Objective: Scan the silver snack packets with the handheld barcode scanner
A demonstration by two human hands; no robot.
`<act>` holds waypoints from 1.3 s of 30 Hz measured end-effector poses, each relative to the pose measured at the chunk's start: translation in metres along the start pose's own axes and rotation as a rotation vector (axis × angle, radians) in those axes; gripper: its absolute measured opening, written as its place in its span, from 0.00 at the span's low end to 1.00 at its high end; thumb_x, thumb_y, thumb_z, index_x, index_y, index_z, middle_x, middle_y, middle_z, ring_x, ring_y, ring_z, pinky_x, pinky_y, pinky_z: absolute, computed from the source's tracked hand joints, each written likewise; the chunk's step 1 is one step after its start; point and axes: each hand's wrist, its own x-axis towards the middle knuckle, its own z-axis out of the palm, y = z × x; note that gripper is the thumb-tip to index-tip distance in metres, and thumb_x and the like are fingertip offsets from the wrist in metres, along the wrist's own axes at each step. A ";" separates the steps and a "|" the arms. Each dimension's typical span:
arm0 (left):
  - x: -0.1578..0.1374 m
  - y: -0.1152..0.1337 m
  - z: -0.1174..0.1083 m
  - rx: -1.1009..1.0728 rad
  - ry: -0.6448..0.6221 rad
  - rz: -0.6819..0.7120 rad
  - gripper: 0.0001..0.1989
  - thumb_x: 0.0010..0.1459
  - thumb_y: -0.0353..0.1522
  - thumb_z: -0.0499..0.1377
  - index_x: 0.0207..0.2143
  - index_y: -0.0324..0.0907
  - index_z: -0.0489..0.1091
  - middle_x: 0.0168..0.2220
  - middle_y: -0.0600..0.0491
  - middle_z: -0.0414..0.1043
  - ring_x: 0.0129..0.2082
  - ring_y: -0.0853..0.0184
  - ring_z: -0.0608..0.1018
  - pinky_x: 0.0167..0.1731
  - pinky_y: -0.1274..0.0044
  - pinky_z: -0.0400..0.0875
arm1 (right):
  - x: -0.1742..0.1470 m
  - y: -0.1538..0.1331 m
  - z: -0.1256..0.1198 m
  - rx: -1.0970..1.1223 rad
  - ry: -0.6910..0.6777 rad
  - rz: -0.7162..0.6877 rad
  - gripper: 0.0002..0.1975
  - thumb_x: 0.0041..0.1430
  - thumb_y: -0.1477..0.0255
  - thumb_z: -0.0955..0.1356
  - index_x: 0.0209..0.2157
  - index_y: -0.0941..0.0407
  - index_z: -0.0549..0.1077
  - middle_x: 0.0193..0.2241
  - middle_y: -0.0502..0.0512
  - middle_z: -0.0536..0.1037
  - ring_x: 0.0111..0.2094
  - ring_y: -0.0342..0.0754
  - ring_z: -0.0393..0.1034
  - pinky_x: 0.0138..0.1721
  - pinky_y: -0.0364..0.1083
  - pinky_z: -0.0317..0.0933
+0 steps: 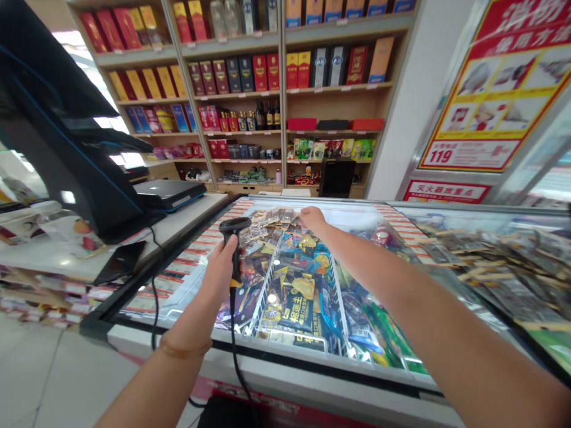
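Observation:
In my left hand (220, 267) is a black handheld barcode scanner (235, 224), gripped by its handle with the head turned away from me; its cable hangs over the freezer's front edge. My right hand (313, 219) reaches to the far part of the freezer's glass top, its fingers closed at the right end of a pile of small clear-and-dark packets (270, 226) with pale sticks. Whatever those fingers pinch is hidden. Under the glass, bagged frozen goods (298, 297) lie in white wire baskets (266, 284).
To the left, a counter (196, 208) carries a black scale terminal (75, 131) and a dark phone-like slab (120, 261). More stick packets (499, 273) are heaped at the right. Shelves (243, 95) of boxes and bottles stand behind. A red fire-safety poster (495, 89) hangs at the right.

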 end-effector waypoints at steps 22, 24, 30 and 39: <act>-0.050 -0.071 0.194 -0.022 -0.473 -0.053 0.27 0.47 0.55 0.65 0.32 0.43 0.63 0.24 0.59 0.68 0.13 0.76 0.66 0.12 0.80 0.59 | -0.126 0.086 -0.243 -1.088 0.271 0.075 0.22 0.65 0.63 0.65 0.56 0.59 0.71 0.60 0.71 0.70 0.63 0.68 0.58 0.60 0.64 0.52; -0.051 -0.078 0.191 0.009 -0.499 -0.070 0.27 0.47 0.55 0.65 0.32 0.43 0.63 0.25 0.59 0.69 0.13 0.76 0.66 0.11 0.80 0.59 | -0.128 0.079 -0.236 -1.075 0.252 0.022 0.20 0.66 0.64 0.64 0.54 0.59 0.72 0.54 0.71 0.74 0.58 0.66 0.64 0.57 0.61 0.57; -0.053 -0.088 0.192 0.044 -0.552 -0.088 0.27 0.47 0.55 0.65 0.33 0.43 0.61 0.24 0.59 0.69 0.12 0.75 0.66 0.10 0.80 0.59 | -0.123 0.089 -0.244 -1.016 0.402 0.018 0.26 0.64 0.57 0.65 0.54 0.62 0.70 0.53 0.75 0.74 0.58 0.67 0.63 0.57 0.60 0.55; -0.065 -0.080 0.191 0.034 -0.621 -0.076 0.27 0.48 0.55 0.65 0.33 0.43 0.61 0.26 0.59 0.70 0.12 0.76 0.66 0.12 0.80 0.59 | -0.110 0.098 -0.252 -0.536 0.415 0.094 0.27 0.49 0.57 0.75 0.46 0.58 0.72 0.43 0.62 0.79 0.47 0.57 0.74 0.48 0.52 0.66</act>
